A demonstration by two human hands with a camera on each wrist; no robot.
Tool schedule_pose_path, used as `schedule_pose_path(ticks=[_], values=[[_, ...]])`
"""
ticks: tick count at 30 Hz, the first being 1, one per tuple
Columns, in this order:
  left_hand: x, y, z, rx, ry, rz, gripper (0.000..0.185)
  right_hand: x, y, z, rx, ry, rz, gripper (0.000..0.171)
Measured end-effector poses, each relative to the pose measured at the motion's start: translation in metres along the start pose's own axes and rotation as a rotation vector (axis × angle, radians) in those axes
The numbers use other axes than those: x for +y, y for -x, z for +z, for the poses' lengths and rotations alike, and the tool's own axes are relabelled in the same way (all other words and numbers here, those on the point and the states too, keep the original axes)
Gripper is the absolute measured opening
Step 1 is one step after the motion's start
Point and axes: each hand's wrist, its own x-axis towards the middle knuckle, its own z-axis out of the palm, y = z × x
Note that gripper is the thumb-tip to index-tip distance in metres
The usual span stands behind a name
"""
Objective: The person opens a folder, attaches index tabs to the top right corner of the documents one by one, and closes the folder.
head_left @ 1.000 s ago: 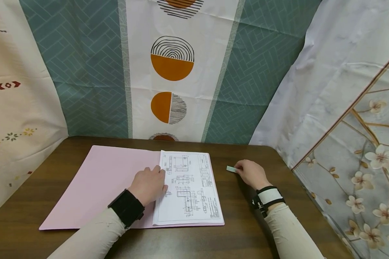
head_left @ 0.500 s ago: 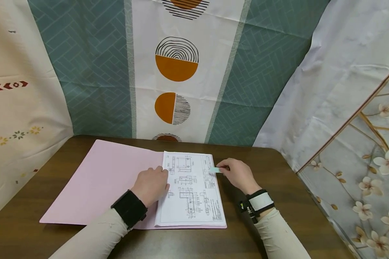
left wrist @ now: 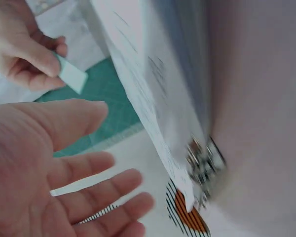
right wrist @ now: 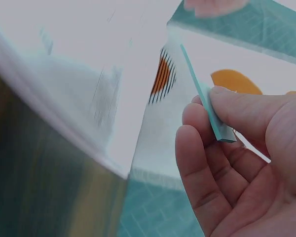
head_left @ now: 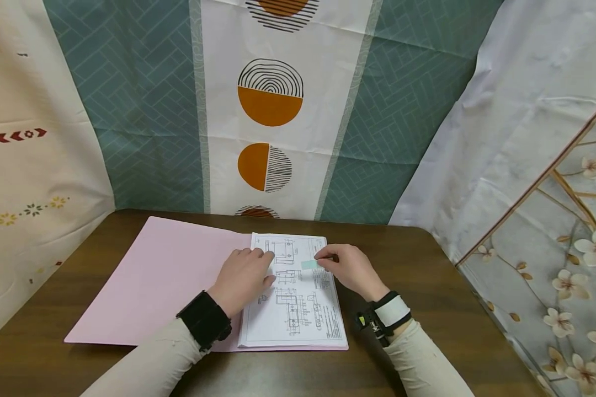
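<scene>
A pale green pad of sticky notes (head_left: 308, 265) is pinched between the thumb and fingers of my right hand (head_left: 350, 267), over the upper right of the printed drawings (head_left: 293, 286). In the right wrist view the pad (right wrist: 201, 94) appears edge-on, a thin stack. My left hand (head_left: 243, 278) hovers at the left edge of the drawings, its fingers relaxed and holding nothing. The stack of sheets lies on the right side of an opened pink folder (head_left: 169, 281). A metal clip (left wrist: 202, 165) shows at the folder's spine in the left wrist view.
The folder lies on a dark brown wooden table (head_left: 392, 251). Behind the table hangs a green and white patterned cloth (head_left: 273, 198). A floral cloth (head_left: 576, 286) covers the right side, and a cream cloth (head_left: 40, 176) the left.
My right hand has moved left with the pad, from over the bare table to over the drawings. The left hand has lifted slightly and shifted right over the sheets' edge.
</scene>
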Motion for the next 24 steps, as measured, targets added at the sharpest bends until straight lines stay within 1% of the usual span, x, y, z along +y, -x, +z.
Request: schedule_pose_path(ticks=[4,7,10,13,17,21,24], values=[[0.006,-0.005,0.001,0.015,0.111,0.018,0.061,-0.005,-0.001,0.004,-0.027,-0.089,0.003,0.01],[0.01,-0.006,0.002,0.019,0.158,0.026,0.066,-0.009,-0.002,0.006,-0.042,-0.129,-0.014,0.008],[0.012,-0.007,0.003,0.033,0.194,0.027,0.065,-0.013,-0.002,0.008,-0.061,-0.179,-0.03,0.006],[0.013,-0.007,0.003,0.049,0.228,0.028,0.061,-0.017,-0.002,0.01,-0.085,-0.238,-0.029,0.005],[0.015,-0.007,0.003,0.043,0.271,0.032,0.055,-0.02,-0.001,0.012,-0.099,-0.301,-0.008,0.007],[0.016,-0.007,0.005,0.039,0.287,0.038,0.051,-0.022,0.0,0.014,-0.1,-0.347,0.012,0.01],[0.016,-0.007,0.006,0.053,0.292,0.046,0.048,-0.022,0.001,0.014,-0.108,-0.385,0.017,0.01]])
